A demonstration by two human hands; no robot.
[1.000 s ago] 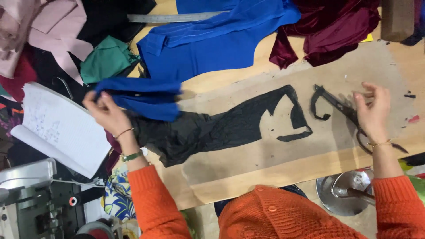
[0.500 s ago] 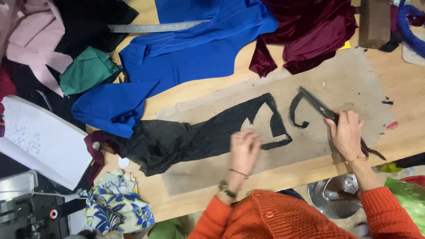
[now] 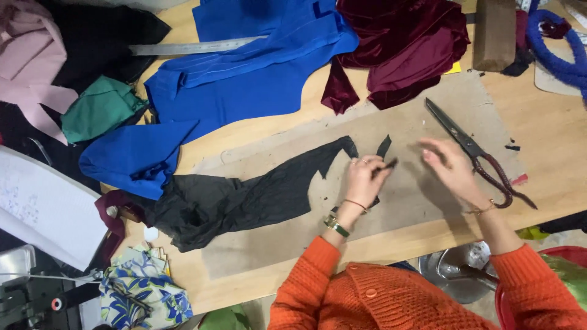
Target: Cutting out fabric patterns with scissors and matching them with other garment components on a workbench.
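No packages, labels, signs or screens anywhere here, closest thing is a white sheet of paper (image 3: 43, 208) with faint pencil marks at left.

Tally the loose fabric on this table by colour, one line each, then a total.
Blue fabric: 1
Maroon velvet: 1
Black fabric under the left hand: 1
Green fabric: 1
Pink fabric: 1
Floral fabric: 1
Total: 6

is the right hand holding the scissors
No, the right hand hovers open just left of the scissors, which lie flat on the brown paper pattern, untouched.
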